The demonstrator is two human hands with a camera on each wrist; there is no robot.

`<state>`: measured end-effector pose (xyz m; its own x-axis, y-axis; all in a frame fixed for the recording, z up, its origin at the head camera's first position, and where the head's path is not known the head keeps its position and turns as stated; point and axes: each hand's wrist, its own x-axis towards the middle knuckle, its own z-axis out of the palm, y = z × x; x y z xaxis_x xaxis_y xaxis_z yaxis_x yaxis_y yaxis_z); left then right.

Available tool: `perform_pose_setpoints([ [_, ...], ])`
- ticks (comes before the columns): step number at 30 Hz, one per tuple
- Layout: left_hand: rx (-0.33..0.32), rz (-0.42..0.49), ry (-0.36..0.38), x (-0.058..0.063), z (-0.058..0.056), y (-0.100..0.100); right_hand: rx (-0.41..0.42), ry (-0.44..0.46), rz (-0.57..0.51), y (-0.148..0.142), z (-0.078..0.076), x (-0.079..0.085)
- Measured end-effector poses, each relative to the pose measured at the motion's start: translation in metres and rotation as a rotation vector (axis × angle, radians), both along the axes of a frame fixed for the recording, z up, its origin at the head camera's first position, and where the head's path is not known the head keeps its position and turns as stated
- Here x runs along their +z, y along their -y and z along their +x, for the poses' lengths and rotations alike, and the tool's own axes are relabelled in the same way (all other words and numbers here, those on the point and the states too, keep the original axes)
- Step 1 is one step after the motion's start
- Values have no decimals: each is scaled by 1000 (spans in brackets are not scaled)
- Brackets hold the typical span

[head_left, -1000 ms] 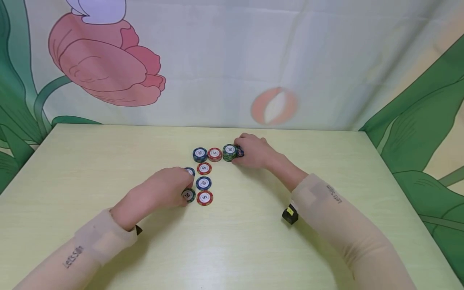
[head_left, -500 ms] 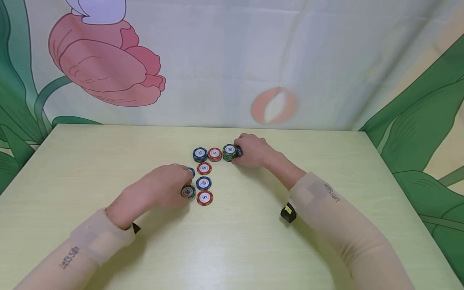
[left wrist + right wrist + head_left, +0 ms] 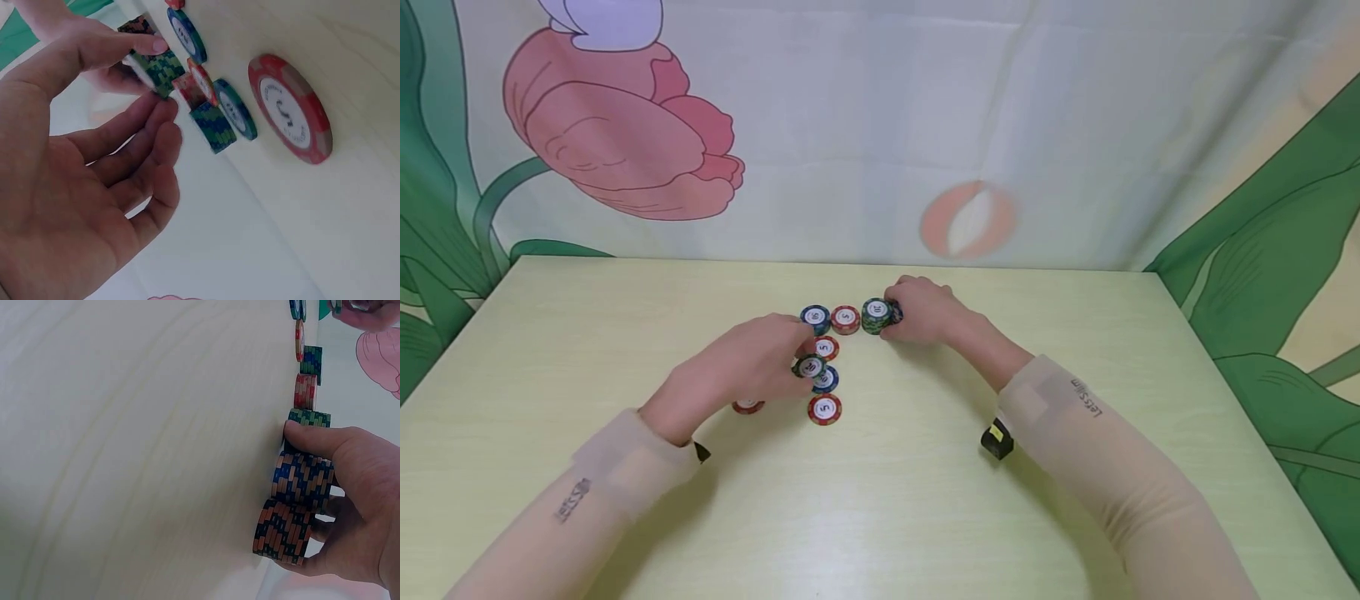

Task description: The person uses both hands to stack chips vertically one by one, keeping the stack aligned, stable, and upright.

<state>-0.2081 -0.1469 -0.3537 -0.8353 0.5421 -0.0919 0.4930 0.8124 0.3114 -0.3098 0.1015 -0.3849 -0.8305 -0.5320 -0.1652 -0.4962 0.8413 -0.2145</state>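
In the head view my left hand pinches a green-edged poker chip between thumb and fingers, above the loose chips. The left wrist view shows the other fingers loosely bent below it. My right hand curls round a row of chip stacks at the back of the table. The right wrist view shows its thumb along the green stack, with a blue-and-tan stack and a dark orange-marked stack beside the fingers. A red stack and a blue stack continue the row leftward.
Single chips lie in front of the row: a red chip, a blue chip and a nearer red chip. Another red chip shows partly under the left hand. The table meets a printed curtain behind.
My left hand has lifted the green chip and carried it toward the back and slightly right. A red chip on the left has come into view. The right hand stays at its stacks.
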Motion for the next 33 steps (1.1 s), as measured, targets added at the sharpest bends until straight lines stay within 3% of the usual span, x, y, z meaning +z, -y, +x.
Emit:
perform_pose_setpoints([
  [12, 45, 115, 24, -6, -20, -19, -12, 2, 1, 0, -1, 1],
  [21, 62, 171, -40, -15, -36, -34, -6, -15, -1, 0, -2, -2],
  [33, 134, 203, -154, -21, -53, -53, -13, -41, 13, 0, -1, -3],
])
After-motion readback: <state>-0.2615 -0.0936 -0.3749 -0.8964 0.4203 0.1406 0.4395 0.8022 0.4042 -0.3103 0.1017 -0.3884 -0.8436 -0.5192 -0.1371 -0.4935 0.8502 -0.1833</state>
